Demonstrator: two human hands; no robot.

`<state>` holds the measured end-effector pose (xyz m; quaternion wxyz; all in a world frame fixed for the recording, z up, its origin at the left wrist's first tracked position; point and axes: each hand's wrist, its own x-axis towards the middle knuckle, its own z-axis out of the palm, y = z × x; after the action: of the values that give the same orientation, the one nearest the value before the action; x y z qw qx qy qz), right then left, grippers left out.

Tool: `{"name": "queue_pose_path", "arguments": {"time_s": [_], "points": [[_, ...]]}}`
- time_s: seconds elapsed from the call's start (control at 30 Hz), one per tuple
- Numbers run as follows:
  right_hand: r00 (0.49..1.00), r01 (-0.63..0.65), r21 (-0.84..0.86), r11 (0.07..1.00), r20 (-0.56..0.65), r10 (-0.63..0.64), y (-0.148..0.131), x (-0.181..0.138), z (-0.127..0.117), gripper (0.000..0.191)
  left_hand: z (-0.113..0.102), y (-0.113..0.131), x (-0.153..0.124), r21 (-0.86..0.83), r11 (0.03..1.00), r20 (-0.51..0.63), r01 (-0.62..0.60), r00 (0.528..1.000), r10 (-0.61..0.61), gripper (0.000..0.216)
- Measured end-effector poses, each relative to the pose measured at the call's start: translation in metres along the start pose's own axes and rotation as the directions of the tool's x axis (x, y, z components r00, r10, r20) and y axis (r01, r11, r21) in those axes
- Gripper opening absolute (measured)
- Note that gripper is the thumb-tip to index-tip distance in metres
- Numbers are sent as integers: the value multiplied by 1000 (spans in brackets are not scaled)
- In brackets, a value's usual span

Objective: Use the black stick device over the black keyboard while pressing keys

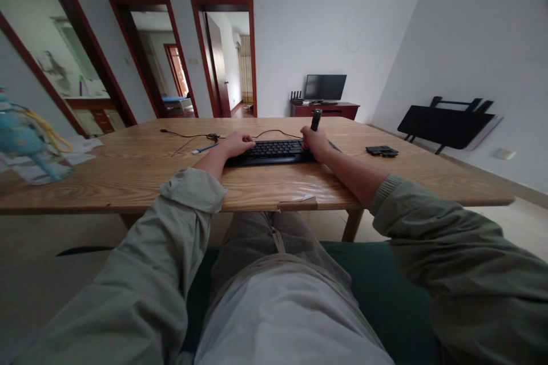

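A black keyboard [278,150] lies flat on the wooden table in front of me. My left hand [237,144] is at its left end, with curled fingers over the upper left corner. My right hand [315,142] is closed around a black cylindrical tool [316,120], held upright over the keyboard's right end. The tool's top sticks out above my fist; its lower end is hidden, so I cannot tell its kind or whether it touches the keys. A thin blue stick with a white end [204,149], like a toothbrush, lies beside my left wrist.
A black cable [188,135] runs behind the keyboard on the table [141,182]. Small black pieces [382,151] lie to the right. A blue bag-like item with a yellow cord [25,142] stands at the far left. A folded black stand [447,125] leans by the right wall.
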<state>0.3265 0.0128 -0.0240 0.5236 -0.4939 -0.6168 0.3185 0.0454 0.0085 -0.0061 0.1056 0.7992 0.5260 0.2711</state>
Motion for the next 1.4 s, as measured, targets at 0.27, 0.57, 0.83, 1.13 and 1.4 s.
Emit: {"name": "queue_pose_path", "arguments": {"time_s": [0.27, 0.57, 0.83, 1.13, 1.4], "points": [[983, -19, -66, 998, -182, 7, -3, 2, 7, 16, 2, -2, 1, -13, 1000, 13, -14, 1000, 14, 33], [980, -77, -127, 989, -193, 51, -10, 7, 11, 13, 1, -4, 2, -2, 999, 29, -42, 999, 42, 35], [992, -59, -309, 949, -127, 21, -22, -2, 20, 21, 2, 1, 0, 28, 999, 52, -22, 998, 20, 33], [992, -96, 103, 990, 96, 86, -42, 4, 1, 18, -5, 2, -3, 146, 988, 79, -41, 996, 30, 33], [997, -61, 449, 892, 63, 37, -55, 23, -29, 26, -21, 26, 20, 101, 959, 194, -263, 951, 241, 33]]}}
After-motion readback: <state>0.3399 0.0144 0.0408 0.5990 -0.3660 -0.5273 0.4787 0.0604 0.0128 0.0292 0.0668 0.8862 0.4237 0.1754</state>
